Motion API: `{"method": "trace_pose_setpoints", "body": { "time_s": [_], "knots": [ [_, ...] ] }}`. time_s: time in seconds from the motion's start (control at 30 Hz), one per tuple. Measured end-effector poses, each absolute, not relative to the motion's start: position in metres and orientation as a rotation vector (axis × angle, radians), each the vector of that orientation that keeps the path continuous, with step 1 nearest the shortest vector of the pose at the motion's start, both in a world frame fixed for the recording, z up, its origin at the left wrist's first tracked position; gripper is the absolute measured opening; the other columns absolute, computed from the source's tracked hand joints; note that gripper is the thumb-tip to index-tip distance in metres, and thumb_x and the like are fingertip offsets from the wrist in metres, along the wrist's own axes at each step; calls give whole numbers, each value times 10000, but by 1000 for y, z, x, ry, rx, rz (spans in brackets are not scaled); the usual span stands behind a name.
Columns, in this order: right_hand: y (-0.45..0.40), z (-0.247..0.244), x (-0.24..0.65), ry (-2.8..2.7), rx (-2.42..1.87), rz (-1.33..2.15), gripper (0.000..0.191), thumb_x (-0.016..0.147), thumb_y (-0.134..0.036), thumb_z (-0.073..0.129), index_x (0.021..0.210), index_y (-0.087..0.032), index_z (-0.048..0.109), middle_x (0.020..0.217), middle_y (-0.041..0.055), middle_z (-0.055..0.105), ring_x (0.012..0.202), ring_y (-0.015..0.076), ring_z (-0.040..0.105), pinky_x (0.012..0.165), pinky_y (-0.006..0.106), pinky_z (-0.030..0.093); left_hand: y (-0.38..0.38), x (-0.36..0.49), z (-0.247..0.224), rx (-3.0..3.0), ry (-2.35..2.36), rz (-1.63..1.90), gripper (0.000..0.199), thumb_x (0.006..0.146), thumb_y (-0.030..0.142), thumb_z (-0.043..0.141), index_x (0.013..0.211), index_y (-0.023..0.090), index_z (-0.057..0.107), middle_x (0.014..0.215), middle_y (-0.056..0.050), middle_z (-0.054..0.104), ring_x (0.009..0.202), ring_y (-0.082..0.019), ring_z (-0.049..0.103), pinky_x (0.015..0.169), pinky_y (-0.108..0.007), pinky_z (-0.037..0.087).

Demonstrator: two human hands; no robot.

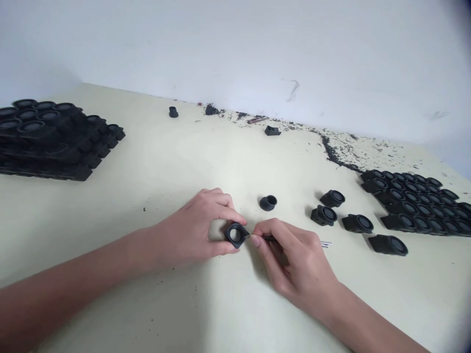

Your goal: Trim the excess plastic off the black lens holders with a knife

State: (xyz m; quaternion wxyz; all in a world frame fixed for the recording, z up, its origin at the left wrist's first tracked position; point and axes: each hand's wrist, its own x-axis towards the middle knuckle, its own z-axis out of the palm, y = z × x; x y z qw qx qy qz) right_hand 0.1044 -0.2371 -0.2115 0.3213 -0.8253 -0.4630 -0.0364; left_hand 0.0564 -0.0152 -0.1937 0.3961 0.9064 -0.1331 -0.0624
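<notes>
Pinching a small, black, ring-shaped part with a squarish, pointed outer edge (242,236) between thumb and forefinger, the left hand (211,223) rested low over the pale yellowish tabletop (165,157), near the middle of the view. The part sat with its round opening facing up toward the camera. From the other side, the right hand (294,255) gripped a slim tool with a dark front and a silvery metal tail (326,244) — its fingers closed like a pen grip, its front end aimed at the part's pointed corner, though whether the two touched could not be told. Just beyond the hands lay a short black tube with a flared base (268,203). To the right were four loose black blocks with round grey faces (357,223), and past them close-set rows of similar black pieces (419,203). A tiered stack of black round-topped pieces (47,132) stood on the left. Near the white wall (235,49) were a small black cylinder (173,112), a black angular piece (273,131), a thin dark-red object (257,119) — too small to identify — and scattered black shavings (331,152).
</notes>
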Motion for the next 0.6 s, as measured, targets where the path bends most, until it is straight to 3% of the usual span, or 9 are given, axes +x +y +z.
{"method": "trace_pose_setpoints", "body": {
  "time_s": [0.27,0.4,0.6],
  "knots": [
    [-236,-213,106,-1221,-2179,-90,39,945,-180,530,907,-175,536,651,-47,518,511,41,383,506,187,310,-15,55,-196,2277,-331,-157,259,792,296,742,1051,285,730,835,41,575,868,-100,540,859,-258,404],
    [-236,-212,106,-1141,-2245,-158,51,948,-201,538,905,-173,537,632,-49,517,492,39,378,483,187,290,-15,54,-197,2266,-317,-149,290,781,291,743,1070,309,723,836,51,595,873,-106,553,928,-281,389],
    [-236,-212,105,-1197,-2214,-106,43,946,-191,535,904,-179,535,649,-51,521,510,40,391,506,187,305,-17,54,-198,2220,-293,-136,287,723,225,753,995,251,667,889,80,626,936,-100,579,981,-285,350]
  ]
}}
